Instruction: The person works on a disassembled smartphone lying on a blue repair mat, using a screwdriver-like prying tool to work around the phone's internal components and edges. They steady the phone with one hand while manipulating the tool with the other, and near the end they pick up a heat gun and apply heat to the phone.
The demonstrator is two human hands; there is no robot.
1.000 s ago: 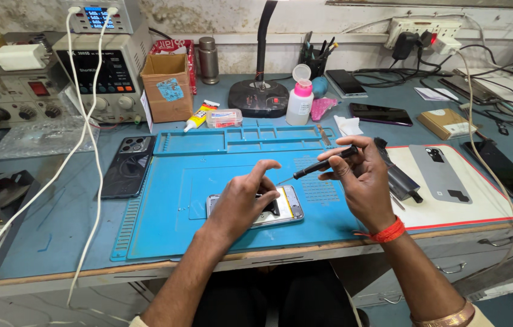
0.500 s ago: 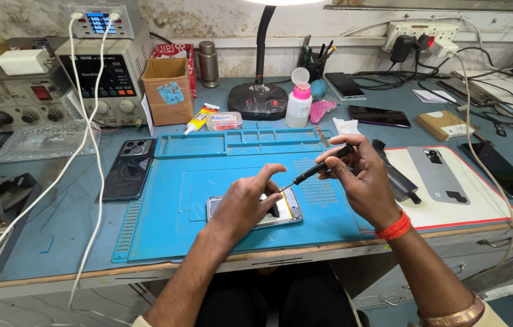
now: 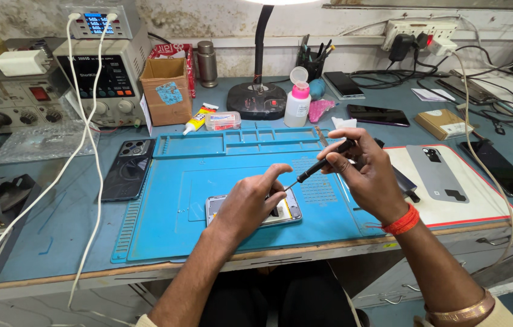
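Screwdriver tip down on an opened phone at a repair bench.

Right hand point(image 3: 368, 172) pinched shut around a black screwdriver point(image 3: 323, 163), shaft slanted down and left, tip at the upper edge of the opened phone point(image 3: 280, 213). Left hand point(image 3: 250, 203) pressed flat over that phone, fingers spread, clasping nothing, only pinning it to the blue work mat point(image 3: 177, 206) near the front edge. Step in hand, by the look of it: working a small screw; next move likely calling for a steady, upright tip and light turning pressure, the phone kept from sliding. Further out: dark phone point(image 3: 126, 169) just off the mat's left side, grey back cover point(image 3: 435, 172) on a white pad to the right, pink-capped bottle point(image 3: 297, 100) beside the lamp base point(image 3: 256, 100).
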